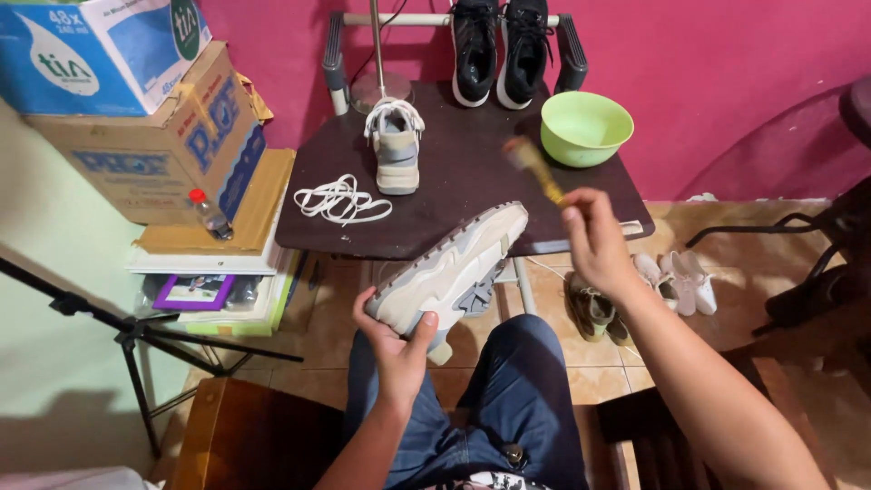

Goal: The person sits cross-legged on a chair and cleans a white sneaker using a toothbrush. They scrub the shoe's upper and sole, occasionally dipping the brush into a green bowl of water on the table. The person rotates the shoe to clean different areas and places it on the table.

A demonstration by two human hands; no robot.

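I see the left hand (396, 340) clamped around the heel end of a pale grey-and-cream sneaker (454, 266), thumb on the sole edge, fingers wrapped under it. The shoe is held tilted, sole side up, toe pointing far-right and reaching over the near edge of the dark brown table (454, 195). The right hand (594, 240) is closed around a small yellow-handled brush (533, 168) (blurred, so I cannot make out the bristles), raised just right of the sneaker's toe and not touching it.

On the table: the matching grey sneaker (396, 150) upright at the far-left, a loose coil of white laces (340, 200) to its left, a lime-green plastic bowl (585, 127) at the far-right, a pair of black trainers (499, 50) against the pink wall.

Left of the table, a stack: a blue-and-white carton (95, 45) on top of a brown cardboard box with blue lettering (154, 150), with a small red-capped bottle (210, 213) lying beside it on flat cardboard. On the tiled floor to the right lie pale pink shoes (676, 281).
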